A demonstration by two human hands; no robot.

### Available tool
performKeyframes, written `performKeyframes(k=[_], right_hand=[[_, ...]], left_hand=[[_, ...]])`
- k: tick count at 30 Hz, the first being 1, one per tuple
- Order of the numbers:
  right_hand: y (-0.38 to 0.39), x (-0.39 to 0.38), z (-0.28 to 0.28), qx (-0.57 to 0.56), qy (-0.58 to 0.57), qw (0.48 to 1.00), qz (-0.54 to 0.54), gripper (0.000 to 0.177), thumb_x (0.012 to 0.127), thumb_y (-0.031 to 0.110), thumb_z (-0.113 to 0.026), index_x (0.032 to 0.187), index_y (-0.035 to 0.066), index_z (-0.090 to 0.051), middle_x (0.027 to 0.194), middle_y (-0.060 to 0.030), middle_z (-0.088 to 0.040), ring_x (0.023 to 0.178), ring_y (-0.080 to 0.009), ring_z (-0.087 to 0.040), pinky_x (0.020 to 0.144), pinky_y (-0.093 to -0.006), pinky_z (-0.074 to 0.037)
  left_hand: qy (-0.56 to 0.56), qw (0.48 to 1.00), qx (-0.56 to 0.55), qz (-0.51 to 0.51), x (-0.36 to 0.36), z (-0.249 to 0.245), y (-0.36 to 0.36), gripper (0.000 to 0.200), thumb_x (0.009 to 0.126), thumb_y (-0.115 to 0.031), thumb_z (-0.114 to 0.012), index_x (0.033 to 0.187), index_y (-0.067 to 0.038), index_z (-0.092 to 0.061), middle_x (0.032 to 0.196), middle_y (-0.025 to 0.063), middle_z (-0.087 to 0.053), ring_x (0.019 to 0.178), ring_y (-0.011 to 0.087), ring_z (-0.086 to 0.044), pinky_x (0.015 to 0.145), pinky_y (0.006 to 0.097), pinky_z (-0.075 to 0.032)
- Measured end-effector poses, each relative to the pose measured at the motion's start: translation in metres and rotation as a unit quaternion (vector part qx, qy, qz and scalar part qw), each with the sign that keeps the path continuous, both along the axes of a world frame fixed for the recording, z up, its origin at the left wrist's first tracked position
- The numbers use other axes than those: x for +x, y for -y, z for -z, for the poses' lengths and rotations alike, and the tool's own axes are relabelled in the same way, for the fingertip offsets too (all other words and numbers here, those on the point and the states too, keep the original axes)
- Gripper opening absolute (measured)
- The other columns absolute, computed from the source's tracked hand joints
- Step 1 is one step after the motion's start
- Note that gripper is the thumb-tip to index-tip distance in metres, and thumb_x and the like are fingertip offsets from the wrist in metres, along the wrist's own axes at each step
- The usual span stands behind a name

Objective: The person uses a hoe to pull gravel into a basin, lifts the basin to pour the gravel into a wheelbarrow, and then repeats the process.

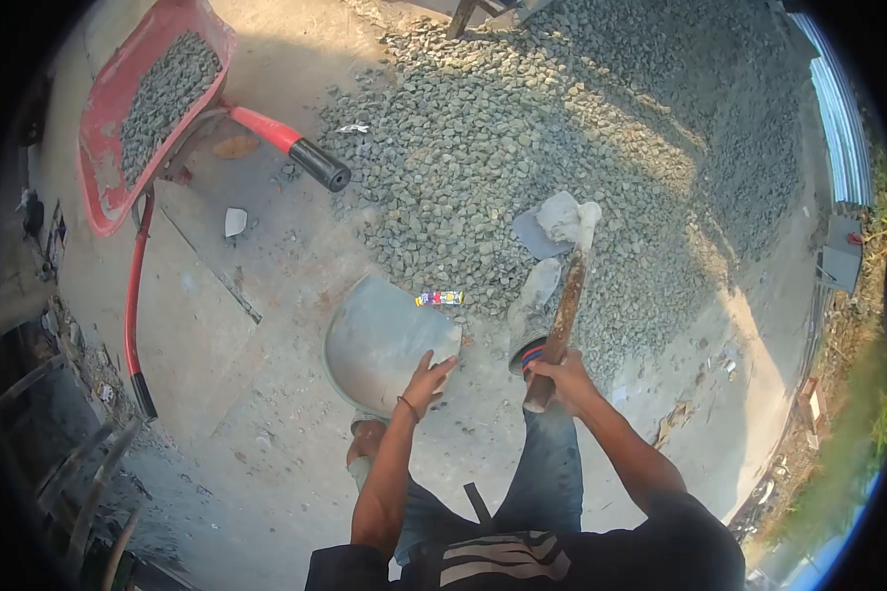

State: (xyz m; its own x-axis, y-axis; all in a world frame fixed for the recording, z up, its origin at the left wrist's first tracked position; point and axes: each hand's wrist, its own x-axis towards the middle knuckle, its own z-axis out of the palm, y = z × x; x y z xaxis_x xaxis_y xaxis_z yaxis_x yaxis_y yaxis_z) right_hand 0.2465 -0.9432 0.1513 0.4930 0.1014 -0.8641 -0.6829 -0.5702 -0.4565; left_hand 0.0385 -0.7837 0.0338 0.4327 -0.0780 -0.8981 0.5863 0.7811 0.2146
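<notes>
Dark shirt [650, 552] nearest, striped print. Left hand [429, 380] open by pan [379, 340] edge; right hand [564, 378] grasping hoe [568, 310], blade at gravel [463, 177]. Bare concrete [286, 325] left of pan. Wrapper [439, 298] lettering unreadable.

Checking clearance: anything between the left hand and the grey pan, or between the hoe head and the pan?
Left hand to pan: nothing visible. Hoe head to pan: loose gravel, plus a colourful wrapper at the pan's edge.
</notes>
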Motion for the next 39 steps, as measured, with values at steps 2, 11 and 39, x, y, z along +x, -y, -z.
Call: performKeyframes(k=[2,11,39], right_hand=[[0.004,0.017,0.051,0.062,-0.071,0.994,0.06,0.042,0.077,0.009,-0.073,0.111,-0.002,-0.051,0.089,-0.0128,-0.059,0.073,-0.0232,-0.063,0.065,-0.0403,-0.054],[-0.001,0.11,0.127,0.033,0.028,0.976,0.212,0.022,0.071,-0.003,-0.067,0.085,0.003,-0.05,0.061,-0.0063,-0.052,0.045,-0.017,-0.053,0.042,-0.0332,-0.045],[-0.126,0.202,0.212,-0.09,0.173,0.978,-0.07,0.011,0.067,-0.001,-0.061,0.072,-0.01,-0.056,0.061,-0.0127,-0.056,0.045,-0.0196,-0.055,0.041,-0.0317,-0.045]], left_hand=[[0.104,0.975,-0.045,0.193,0.068,-0.07,0.009,0.107,0.074,-0.058,-0.07,0.147,0.0,-0.017,0.14,0.0263,-0.04,0.131,0.0384,-0.04,0.104,0.046,-0.035],[0.007,0.851,0.37,0.372,0.089,-0.049,0.155,0.036,0.069,-0.017,-0.066,0.097,0.0,-0.049,0.081,0.0263,-0.065,0.078,0.0444,-0.064,0.073,0.0489,-0.052],[0.065,0.994,0.01,-0.091,0.165,0.013,0.087,0.016,0.073,-0.006,-0.067,0.079,0.001,-0.054,0.058,0.0054,-0.055,0.043,0.0123,-0.053,0.037,0.0278,-0.043]])
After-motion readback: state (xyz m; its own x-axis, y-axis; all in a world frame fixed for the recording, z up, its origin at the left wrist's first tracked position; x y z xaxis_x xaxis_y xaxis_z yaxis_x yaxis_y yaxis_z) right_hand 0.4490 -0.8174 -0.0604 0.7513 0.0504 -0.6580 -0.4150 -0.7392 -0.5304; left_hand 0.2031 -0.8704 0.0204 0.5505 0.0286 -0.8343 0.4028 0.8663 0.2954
